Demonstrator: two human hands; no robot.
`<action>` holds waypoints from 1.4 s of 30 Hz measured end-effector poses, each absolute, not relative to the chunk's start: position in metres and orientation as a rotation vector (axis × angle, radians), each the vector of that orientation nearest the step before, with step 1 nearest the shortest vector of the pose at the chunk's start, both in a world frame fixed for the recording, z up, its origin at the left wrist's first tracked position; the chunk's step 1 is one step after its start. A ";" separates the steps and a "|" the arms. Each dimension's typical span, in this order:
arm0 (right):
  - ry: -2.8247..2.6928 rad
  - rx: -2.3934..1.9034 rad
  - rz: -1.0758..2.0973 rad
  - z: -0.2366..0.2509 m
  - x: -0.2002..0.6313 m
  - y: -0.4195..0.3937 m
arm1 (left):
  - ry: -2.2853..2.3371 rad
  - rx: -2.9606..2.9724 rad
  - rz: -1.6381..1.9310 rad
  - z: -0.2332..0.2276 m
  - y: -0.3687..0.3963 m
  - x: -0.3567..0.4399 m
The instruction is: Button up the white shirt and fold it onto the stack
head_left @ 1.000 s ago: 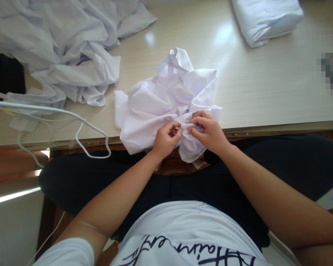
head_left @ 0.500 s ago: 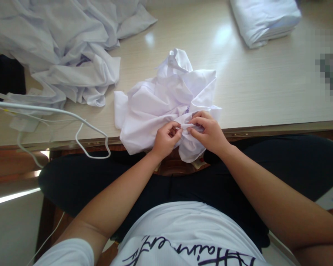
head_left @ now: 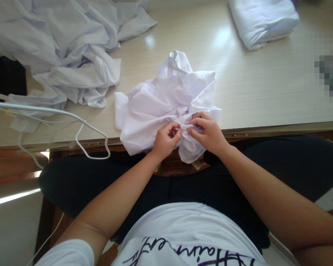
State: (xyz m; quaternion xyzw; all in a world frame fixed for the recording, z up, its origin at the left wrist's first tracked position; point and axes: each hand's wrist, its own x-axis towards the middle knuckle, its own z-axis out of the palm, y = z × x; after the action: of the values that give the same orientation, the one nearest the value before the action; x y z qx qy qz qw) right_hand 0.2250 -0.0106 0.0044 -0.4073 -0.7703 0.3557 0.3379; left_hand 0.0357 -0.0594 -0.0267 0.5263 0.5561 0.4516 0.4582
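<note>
The white cloth (head_left: 158, 99) lies mostly beyond the left hand (head_left: 165, 140) and right hand (head_left: 211, 135), both pinching its near folds.

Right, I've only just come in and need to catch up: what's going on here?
Someone's bare left hand and right hand pinch a narrow fold of a crumpled white cloth between their fingertips. The cloth lies partly on a pale wood-grain table, its near part hanging over the front edge. A larger rumpled heap of white fabric lies to the left, and a folded stack of white fabric to the far right.
</note>
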 end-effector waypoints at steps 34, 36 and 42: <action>-2.017 -1.055 0.911 0.003 0.225 -0.010 | 1.386 1.306 1.081 -0.024 -0.059 0.036; -2.019 -1.055 0.912 0.003 0.225 -0.010 | 1.381 1.317 1.081 -0.024 -0.059 0.035; -2.009 -1.058 0.930 0.004 0.225 -0.011 | 1.387 1.318 1.078 -0.024 -0.059 0.035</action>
State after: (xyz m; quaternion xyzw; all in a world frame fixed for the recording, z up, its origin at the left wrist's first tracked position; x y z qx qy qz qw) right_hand 0.2253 -0.0105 0.0045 -0.4060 -0.7708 0.3567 0.3374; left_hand 0.0349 -0.0593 -0.0239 0.5343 0.5624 0.4370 0.4552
